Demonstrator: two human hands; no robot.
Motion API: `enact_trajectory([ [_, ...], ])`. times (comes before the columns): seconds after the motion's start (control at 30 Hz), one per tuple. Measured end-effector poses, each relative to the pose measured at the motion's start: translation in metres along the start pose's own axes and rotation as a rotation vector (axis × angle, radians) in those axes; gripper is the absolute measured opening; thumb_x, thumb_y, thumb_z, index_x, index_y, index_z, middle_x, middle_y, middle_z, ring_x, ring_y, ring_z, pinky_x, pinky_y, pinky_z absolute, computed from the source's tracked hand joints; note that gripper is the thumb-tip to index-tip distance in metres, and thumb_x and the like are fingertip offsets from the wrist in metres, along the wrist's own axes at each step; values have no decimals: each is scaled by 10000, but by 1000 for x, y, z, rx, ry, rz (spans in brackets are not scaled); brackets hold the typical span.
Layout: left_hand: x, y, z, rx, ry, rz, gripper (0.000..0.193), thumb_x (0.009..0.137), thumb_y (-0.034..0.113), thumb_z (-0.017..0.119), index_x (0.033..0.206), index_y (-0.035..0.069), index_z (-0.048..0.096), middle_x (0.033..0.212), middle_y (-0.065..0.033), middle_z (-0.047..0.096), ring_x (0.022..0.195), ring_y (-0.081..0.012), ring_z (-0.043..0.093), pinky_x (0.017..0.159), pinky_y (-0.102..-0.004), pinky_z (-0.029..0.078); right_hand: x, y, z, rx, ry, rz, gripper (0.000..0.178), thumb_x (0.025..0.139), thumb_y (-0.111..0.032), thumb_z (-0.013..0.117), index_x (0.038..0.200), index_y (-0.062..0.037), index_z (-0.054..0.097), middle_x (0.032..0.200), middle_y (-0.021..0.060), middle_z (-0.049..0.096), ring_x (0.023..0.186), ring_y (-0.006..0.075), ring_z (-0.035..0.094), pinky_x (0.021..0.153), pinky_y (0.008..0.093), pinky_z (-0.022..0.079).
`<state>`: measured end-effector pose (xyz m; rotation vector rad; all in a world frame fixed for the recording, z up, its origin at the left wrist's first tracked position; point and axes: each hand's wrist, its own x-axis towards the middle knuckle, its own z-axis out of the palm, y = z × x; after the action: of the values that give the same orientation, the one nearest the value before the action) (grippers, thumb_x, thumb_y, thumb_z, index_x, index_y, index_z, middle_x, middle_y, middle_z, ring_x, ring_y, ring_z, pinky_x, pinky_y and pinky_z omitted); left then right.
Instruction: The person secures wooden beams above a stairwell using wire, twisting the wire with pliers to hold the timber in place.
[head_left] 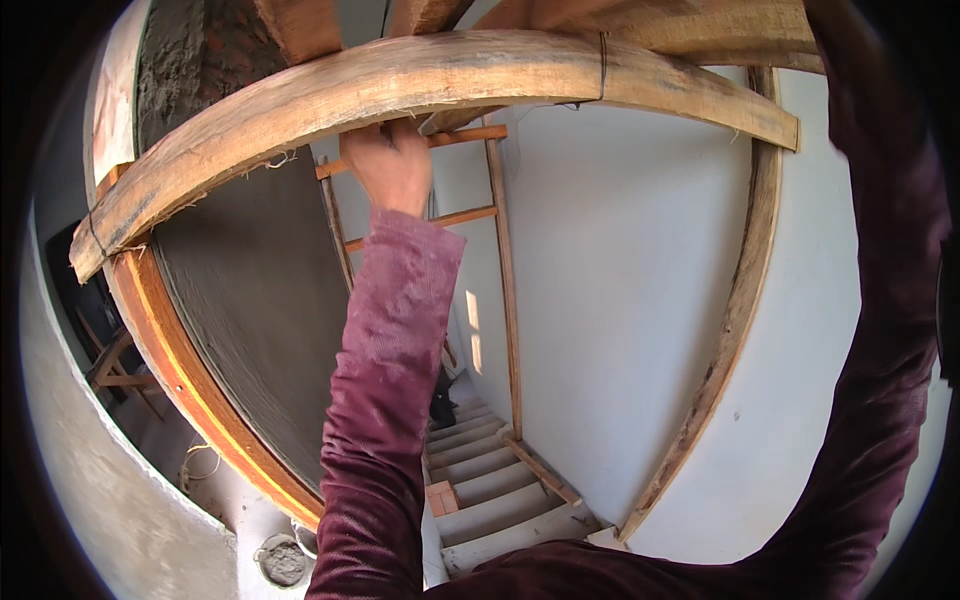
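Note:
A thick wooden beam [400, 85], bent in the fisheye picture, crosses the upper part of the head view. My left hand [387, 165] is raised to its underside, fingers curled and partly hidden by the beam. What they hold cannot be made out. Close by the hand, the end of a wooden piece [455, 119] shows beneath the beam. Dark wire [603, 68] is tied around the beam right of centre. My right arm [895, 330], in a maroon sleeve, reaches up along the right edge, its hand out of view.
Wooden planks [700, 30] lie above the beam. A wooden post [740, 300] stands at the right wall, an orange-brown one [190, 370] at the left. Below, stairs [490, 470] descend beside a plank frame [505, 290]. Bricks [441, 498] rest on the steps; a bucket of mortar [282, 562] stands lower left.

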<state>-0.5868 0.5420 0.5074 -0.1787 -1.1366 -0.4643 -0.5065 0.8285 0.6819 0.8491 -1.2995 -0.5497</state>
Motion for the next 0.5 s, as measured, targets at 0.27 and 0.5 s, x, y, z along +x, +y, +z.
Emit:
enact_trajectory([
  [0.27, -5, 31, -19, -525, 16, -357, 179, 876, 94, 556, 792, -62, 582, 630, -135, 621, 495, -130, 575, 447, -251, 413, -36, -90, 7, -418, 157, 4, 167, 831, -111, 551, 827, 33, 637, 803, 121, 582, 660, 169, 531, 502, 263, 441],
  [0.5, 12, 33, -29, -507, -83, -468, 82, 862, 29, 567, 838, -50, 572, 720, -132, 638, 466, -95, 502, 398, -221, 355, -8, -124, 10, 89, -94, 39, 160, 772, -100, 566, 707, 26, 642, 709, 147, 630, 651, 261, 651, 560, 355, 529],
])
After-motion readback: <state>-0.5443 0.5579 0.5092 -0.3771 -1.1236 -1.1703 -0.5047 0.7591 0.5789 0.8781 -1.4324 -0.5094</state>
